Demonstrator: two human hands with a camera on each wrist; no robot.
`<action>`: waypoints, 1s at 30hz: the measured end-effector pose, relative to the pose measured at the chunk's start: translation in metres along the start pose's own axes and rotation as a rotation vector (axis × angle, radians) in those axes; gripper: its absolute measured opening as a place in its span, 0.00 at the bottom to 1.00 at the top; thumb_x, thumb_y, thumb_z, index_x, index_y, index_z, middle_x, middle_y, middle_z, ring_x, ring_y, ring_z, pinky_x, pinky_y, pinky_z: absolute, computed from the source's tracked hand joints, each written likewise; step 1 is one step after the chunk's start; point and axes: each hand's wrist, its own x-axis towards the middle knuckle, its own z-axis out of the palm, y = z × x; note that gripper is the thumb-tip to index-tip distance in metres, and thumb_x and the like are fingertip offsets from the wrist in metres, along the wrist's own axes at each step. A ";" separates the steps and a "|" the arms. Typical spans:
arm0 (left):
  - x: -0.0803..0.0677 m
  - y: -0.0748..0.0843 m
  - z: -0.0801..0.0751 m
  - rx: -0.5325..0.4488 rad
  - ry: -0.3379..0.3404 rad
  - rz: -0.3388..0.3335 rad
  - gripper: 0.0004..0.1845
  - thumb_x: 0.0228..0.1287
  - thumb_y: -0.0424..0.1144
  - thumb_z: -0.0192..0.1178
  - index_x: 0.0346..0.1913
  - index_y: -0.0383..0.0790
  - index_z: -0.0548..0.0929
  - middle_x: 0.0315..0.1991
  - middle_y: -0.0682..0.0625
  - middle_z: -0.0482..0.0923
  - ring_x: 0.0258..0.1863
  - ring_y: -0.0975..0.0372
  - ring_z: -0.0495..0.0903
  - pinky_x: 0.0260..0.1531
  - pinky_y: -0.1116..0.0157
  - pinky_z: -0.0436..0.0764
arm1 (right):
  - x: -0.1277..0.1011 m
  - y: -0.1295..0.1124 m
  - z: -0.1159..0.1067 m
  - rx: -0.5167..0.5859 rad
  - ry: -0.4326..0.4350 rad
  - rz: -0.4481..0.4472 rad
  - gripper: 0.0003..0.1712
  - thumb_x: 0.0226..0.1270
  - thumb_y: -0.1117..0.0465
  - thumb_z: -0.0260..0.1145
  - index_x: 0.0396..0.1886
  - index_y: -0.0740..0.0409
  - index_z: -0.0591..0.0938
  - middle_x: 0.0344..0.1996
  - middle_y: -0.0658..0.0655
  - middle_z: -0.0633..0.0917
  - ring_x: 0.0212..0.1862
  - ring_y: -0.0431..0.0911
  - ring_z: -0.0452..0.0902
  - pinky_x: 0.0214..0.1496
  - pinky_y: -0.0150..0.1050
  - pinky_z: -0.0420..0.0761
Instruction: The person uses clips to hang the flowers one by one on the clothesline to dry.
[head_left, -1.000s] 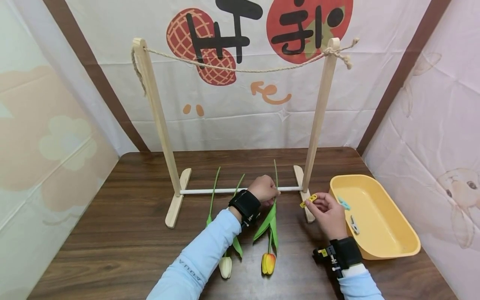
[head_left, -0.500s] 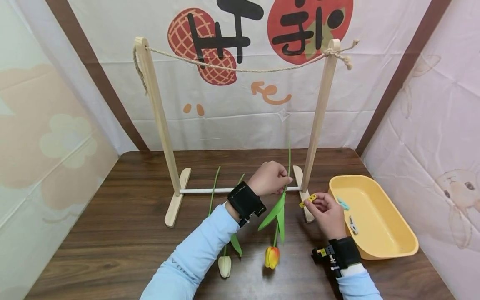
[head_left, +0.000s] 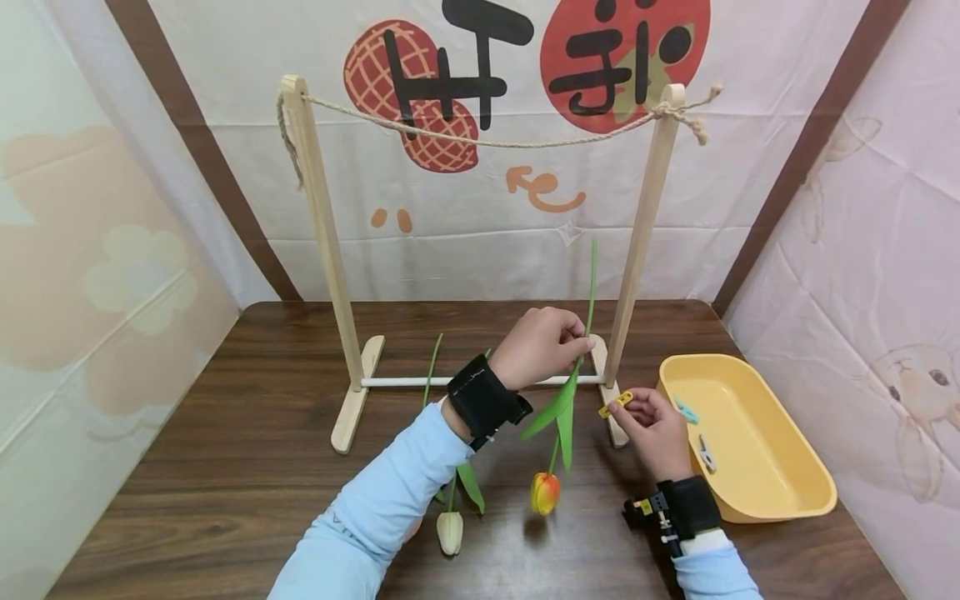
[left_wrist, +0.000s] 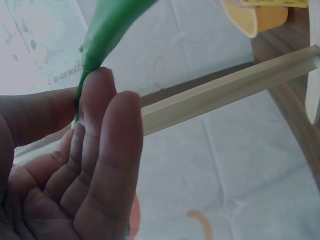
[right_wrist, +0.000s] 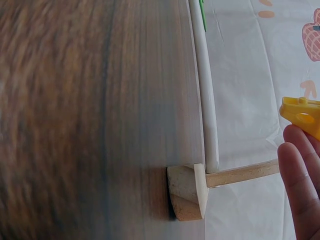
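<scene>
Head view: the left hand (head_left: 542, 346) pinches the orange tulip (head_left: 545, 492) by its stem, bloom dangling just off the worktop (head_left: 225, 433) at six o'clock. The right hand (head_left: 656, 421) grips a yellow clip (head_left: 616, 404). That thin pinch could slip, dropping the flower.

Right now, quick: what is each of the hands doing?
Left hand: closed, pinching the orange tulip by its stem, bloom hanging down.
Right hand: closed, pinching a yellow clip.
</scene>
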 end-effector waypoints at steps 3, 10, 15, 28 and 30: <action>0.001 0.004 -0.006 0.025 0.041 0.046 0.10 0.69 0.41 0.61 0.30 0.42 0.82 0.15 0.55 0.73 0.16 0.65 0.72 0.23 0.70 0.68 | 0.002 0.007 0.001 -0.008 0.008 -0.025 0.15 0.61 0.62 0.73 0.41 0.66 0.80 0.33 0.62 0.86 0.32 0.35 0.80 0.36 0.25 0.78; 0.003 0.012 -0.016 0.076 0.111 0.129 0.09 0.69 0.40 0.61 0.32 0.41 0.83 0.20 0.55 0.73 0.20 0.65 0.69 0.26 0.71 0.67 | 0.001 0.009 0.000 -0.030 0.016 -0.057 0.15 0.61 0.61 0.73 0.39 0.66 0.80 0.31 0.60 0.86 0.32 0.36 0.81 0.36 0.26 0.78; 0.003 0.016 -0.020 0.079 0.137 0.160 0.09 0.69 0.40 0.61 0.32 0.41 0.83 0.19 0.54 0.73 0.20 0.64 0.69 0.25 0.71 0.67 | 0.000 0.007 0.000 -0.021 0.013 -0.014 0.15 0.60 0.61 0.73 0.40 0.66 0.80 0.32 0.61 0.86 0.32 0.35 0.80 0.36 0.25 0.78; 0.010 0.020 -0.031 0.095 0.229 0.241 0.09 0.68 0.39 0.62 0.29 0.41 0.82 0.18 0.53 0.70 0.18 0.65 0.67 0.22 0.71 0.65 | -0.006 -0.014 -0.001 -0.032 -0.003 -0.013 0.14 0.61 0.66 0.71 0.41 0.70 0.78 0.33 0.63 0.85 0.32 0.33 0.79 0.36 0.24 0.77; 0.010 0.022 -0.033 0.106 0.246 0.250 0.09 0.68 0.39 0.62 0.29 0.41 0.81 0.17 0.53 0.69 0.18 0.65 0.66 0.21 0.71 0.64 | -0.003 -0.002 0.000 -0.034 0.003 -0.003 0.15 0.61 0.64 0.72 0.42 0.68 0.79 0.33 0.62 0.86 0.33 0.34 0.79 0.36 0.25 0.77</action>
